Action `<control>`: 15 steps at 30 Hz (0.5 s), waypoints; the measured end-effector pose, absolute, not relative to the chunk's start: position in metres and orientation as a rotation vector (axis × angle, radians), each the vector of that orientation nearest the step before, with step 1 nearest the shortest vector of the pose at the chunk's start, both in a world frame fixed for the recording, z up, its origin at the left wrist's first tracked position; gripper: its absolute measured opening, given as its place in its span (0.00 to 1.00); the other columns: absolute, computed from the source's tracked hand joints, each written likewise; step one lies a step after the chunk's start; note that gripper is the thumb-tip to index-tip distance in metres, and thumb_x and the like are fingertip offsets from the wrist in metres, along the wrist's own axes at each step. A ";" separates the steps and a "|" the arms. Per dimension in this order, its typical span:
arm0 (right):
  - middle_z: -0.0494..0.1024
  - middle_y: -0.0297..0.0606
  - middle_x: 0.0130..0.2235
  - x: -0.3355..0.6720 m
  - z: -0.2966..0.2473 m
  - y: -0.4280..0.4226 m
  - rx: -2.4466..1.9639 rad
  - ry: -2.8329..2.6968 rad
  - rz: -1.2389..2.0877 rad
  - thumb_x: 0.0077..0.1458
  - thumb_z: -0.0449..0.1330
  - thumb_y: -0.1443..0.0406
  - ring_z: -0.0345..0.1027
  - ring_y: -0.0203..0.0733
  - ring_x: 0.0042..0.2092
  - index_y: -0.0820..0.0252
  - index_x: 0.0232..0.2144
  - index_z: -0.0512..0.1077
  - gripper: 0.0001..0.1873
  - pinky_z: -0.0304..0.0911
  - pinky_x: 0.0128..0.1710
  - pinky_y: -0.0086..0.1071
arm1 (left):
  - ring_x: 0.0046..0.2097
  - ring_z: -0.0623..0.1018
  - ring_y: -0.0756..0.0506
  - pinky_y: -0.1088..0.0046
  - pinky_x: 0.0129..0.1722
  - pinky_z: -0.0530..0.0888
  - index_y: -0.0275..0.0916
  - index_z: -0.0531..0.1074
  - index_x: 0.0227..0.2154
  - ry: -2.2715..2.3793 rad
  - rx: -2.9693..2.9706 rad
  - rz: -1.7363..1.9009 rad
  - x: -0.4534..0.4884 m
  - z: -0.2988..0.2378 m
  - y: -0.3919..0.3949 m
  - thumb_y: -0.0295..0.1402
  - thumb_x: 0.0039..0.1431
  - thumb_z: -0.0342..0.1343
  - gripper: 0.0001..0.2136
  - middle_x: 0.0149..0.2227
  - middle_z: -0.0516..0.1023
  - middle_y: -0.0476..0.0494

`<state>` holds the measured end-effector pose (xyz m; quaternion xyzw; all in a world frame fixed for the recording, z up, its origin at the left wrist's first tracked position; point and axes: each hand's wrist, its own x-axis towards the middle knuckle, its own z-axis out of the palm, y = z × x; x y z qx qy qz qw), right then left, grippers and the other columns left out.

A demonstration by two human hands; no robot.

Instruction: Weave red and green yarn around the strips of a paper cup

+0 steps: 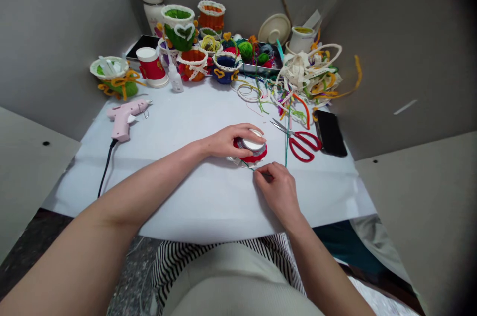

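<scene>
My left hand (238,140) is wrapped round a small round piece with a white top (254,141). Below the top it has a grey band and a red yarn ring (257,158). Pale tabs stick out round its bottom edge, partly hidden by my fingers. To the right, my right hand (278,184) pinches a dark green yarn (251,167) that comes from the piece's lower edge. More of this yarn runs up the table past red-handled scissors (303,144), which lie with their blades apart.
A pink glue gun (124,117) with a black cord lies at left. Yarn-wrapped cups (180,33), a red paper cup (152,68) and a squeeze bottle (175,77) stand at the back. At right are a black phone (330,133) and a heap of trims (309,75).
</scene>
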<state>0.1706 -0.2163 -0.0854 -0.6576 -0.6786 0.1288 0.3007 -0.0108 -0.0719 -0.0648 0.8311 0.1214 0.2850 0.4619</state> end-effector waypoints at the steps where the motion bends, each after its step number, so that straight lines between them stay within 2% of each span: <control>1: 0.71 0.34 0.26 0.170 -0.085 -0.216 -1.770 -1.778 0.327 0.54 0.59 0.67 0.64 0.42 0.33 0.58 0.24 0.70 0.08 0.59 0.36 0.35 | 0.57 0.73 0.42 0.59 0.60 0.67 0.41 0.77 0.48 0.294 2.044 0.699 -0.011 -0.065 -0.072 0.28 0.53 0.61 0.17 0.54 0.73 0.37; 15: 0.74 0.37 0.29 0.178 -0.086 -0.212 -1.793 -1.717 0.215 0.58 0.57 0.62 0.66 0.43 0.34 0.58 0.28 0.73 0.10 0.60 0.37 0.36 | 0.58 0.73 0.42 0.59 0.60 0.67 0.42 0.77 0.49 0.312 2.017 0.693 -0.011 -0.066 -0.071 0.29 0.52 0.61 0.19 0.54 0.73 0.37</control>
